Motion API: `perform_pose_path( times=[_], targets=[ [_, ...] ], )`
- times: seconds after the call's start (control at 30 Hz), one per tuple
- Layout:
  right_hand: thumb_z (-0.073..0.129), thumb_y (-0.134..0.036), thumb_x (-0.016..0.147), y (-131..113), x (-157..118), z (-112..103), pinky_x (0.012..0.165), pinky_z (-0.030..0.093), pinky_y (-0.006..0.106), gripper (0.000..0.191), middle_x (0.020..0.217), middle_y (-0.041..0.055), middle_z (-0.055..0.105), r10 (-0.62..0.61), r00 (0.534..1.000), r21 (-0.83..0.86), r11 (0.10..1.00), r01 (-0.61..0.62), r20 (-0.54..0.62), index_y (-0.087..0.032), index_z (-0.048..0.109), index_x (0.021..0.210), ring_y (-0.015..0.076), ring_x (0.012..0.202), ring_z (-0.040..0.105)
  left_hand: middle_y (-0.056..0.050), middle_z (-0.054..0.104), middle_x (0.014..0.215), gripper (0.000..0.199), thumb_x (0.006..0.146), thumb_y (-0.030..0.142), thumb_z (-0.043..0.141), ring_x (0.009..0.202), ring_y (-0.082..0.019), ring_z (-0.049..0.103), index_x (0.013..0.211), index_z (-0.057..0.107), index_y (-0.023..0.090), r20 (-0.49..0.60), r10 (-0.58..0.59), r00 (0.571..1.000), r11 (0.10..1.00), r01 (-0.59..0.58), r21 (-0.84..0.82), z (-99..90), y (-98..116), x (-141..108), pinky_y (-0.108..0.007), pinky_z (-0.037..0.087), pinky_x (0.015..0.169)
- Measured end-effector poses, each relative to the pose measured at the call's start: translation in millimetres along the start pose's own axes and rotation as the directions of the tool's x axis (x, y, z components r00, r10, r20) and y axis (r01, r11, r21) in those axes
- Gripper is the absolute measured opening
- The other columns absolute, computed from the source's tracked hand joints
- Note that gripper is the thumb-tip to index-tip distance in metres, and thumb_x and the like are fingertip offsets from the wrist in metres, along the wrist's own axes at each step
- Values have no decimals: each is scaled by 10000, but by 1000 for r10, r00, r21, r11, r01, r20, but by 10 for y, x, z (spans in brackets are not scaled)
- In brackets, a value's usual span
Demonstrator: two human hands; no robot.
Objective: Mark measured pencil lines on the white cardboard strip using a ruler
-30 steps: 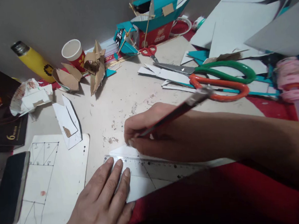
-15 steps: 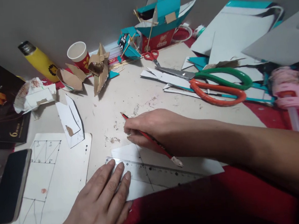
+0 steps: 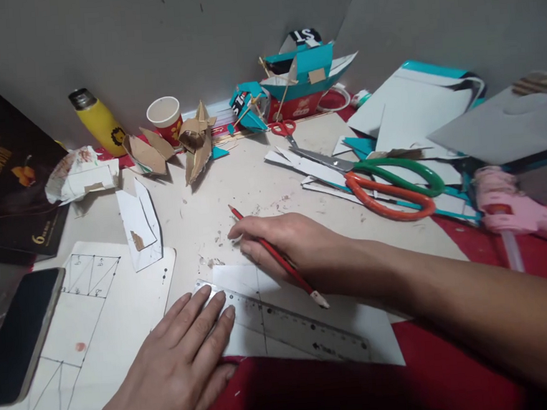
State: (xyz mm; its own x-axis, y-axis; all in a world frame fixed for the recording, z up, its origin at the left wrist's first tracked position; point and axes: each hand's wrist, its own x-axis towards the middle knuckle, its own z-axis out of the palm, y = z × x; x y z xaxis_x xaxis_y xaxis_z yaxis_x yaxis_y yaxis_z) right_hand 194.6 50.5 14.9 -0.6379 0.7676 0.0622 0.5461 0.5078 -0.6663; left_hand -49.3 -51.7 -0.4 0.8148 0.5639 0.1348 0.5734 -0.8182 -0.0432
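My left hand (image 3: pixel 180 349) lies with fingers stretched out, their tips pressing the left end of a clear ruler (image 3: pixel 291 322). Under the ruler is a sheet of white paper (image 3: pixel 356 311) with a dark line drawn across it. A red and black pencil (image 3: pixel 281 257) is pinched in my right hand (image 3: pixel 288 244), its sharpened tip pointing up and left, off the paper's far edge. The pencil's white-covered end points toward me. To the left rests a white board (image 3: pixel 124 340) bearing a ruled diagram, with a folded white paper piece (image 3: pixel 139 230) touching its top edge.
A phone (image 3: pixel 23 335) overlaps the board's left side. Large scissors (image 3: pixel 389 184) with green and orange handles lie on paper scraps at the right, near a pink glue gun (image 3: pixel 500 198). Along the back stand a yellow bottle (image 3: pixel 99 123), paper cup (image 3: pixel 164 113), cardboard pieces (image 3: pixel 199 144) and teal model boat (image 3: pixel 308 71).
The view has tilted up and shifted, so objects at the back sit lower. The paper and ruler have turned slightly clockwise. Both hands keep nearly the same pose.
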Motion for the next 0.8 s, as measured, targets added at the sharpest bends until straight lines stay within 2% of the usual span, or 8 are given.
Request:
perform_pose_path(
  times=[0.1,0.23,0.43,0.57,0.7,0.8],
  targets=[
    [398,-290,984,61,5,74,686,449,262,291,839,46,686,-20,993,146,989,36,-114,-143,596,1137,135,710,614,-127,495,1466,562,940,410,548,1378,-331,404,1401,485,94,54,4,999,999,-6,42,16,-1,40,-482,485,1023],
    [409,-279,985,93,15,126,701,469,253,270,823,46,683,-25,990,293,954,65,-138,-121,593,1105,119,716,635,-142,471,1482,583,934,424,550,1398,-337,371,1408,472,93,75,11,997,998,-16,64,27,1,68,-488,481,1028],
    [434,-232,958,87,50,152,699,472,263,261,798,45,686,34,983,332,943,29,-182,-96,600,1107,117,691,617,-180,472,1473,577,936,443,537,1405,-355,354,1370,504,63,108,42,993,995,-52,84,-8,-20,119,-476,486,1026],
    [451,-194,935,133,57,176,691,471,247,273,820,37,678,19,976,394,916,70,-218,-94,580,1154,103,680,601,-203,457,1478,616,941,471,518,1413,-365,333,1368,494,27,116,69,991,990,-83,118,9,-45,153,-464,483,1031],
    [420,-224,959,133,66,154,668,461,240,303,788,40,670,20,973,437,895,86,-231,-67,600,1147,104,672,593,-188,386,1528,657,940,502,507,1429,-375,296,1455,410,105,138,67,988,990,-83,117,42,-79,158,-471,495,1008],
    [446,-255,965,96,73,120,703,452,242,271,812,25,673,34,973,438,896,71,-227,-110,645,1077,109,714,598,-192,335,1553,665,937,487,520,1435,-389,273,1472,387,115,137,72,988,993,-84,86,54,-105,159,-475,491,1007]
  ],
)
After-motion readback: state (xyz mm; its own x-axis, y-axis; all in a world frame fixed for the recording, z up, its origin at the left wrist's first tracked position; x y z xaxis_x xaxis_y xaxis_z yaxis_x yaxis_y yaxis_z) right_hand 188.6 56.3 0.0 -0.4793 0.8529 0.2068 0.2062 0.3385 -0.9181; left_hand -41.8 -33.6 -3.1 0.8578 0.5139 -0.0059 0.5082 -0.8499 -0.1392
